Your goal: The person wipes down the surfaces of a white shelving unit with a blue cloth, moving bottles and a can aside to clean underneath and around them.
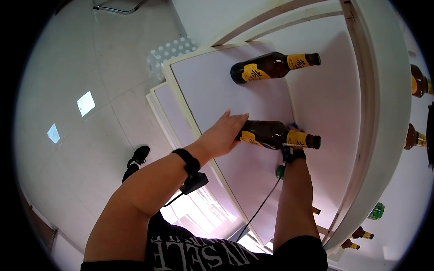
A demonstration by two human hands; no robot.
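My left hand point(226, 133) grips the base end of a brown bottle point(266, 133) with a yellow label, its neck pointing right above the pale lilac shelf board point(235, 185). A black wrist strap with a small box is on that arm. My right hand point(294, 150) is mostly hidden under this bottle, with a black strap and cable at its wrist; its fingers cannot be made out. Another brown bottle point(262, 67) appears farther up over the board. A green bottle point(280, 171) is partly hidden beside my right wrist.
A curved white counter edge point(389, 113) runs along the right, with brown bottles point(419, 81) and a green bottle point(376, 211) beyond it. Tiled floor point(99, 149), a dotted transparent item point(165, 54) and a metal leg point(113, 10) are at left.
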